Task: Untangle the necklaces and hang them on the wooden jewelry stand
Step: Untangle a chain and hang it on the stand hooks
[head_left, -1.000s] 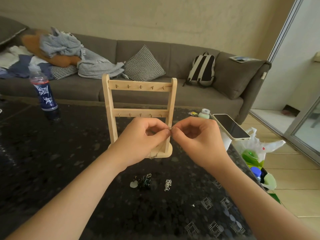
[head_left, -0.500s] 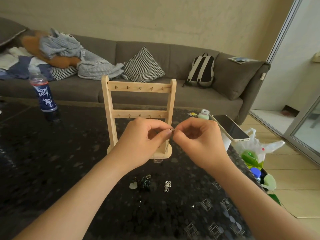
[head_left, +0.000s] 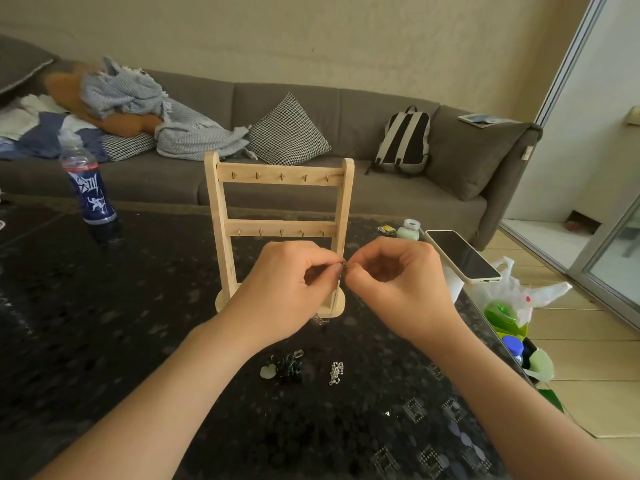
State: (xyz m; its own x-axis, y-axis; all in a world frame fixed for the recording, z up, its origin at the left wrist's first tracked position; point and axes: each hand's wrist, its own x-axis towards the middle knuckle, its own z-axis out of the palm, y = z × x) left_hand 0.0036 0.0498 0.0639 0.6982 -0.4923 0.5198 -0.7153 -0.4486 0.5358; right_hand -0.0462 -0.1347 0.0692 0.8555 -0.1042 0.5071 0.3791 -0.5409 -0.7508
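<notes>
Pinching necklace (head_left: 344, 266) between left hand (head_left: 287, 292) and right hand (head_left: 398, 282), bottle (head_left: 90, 192) label illegible

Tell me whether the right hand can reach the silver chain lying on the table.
Likely yes: the silver chain lies uncovered close by the right hand, nothing between. But it and the left hand are pinching a thin necklace, so it must let go first.

One view only: a wide-angle camera worn on the head. It faces forward and down across the dark table (head_left: 104, 341), near enough that the left hand (head_left: 287, 289) and right hand (head_left: 398, 282) fill the centre. The grey sofa (head_left: 381, 202) closes the far field. Both forearms enter from the bottom edge.
</notes>
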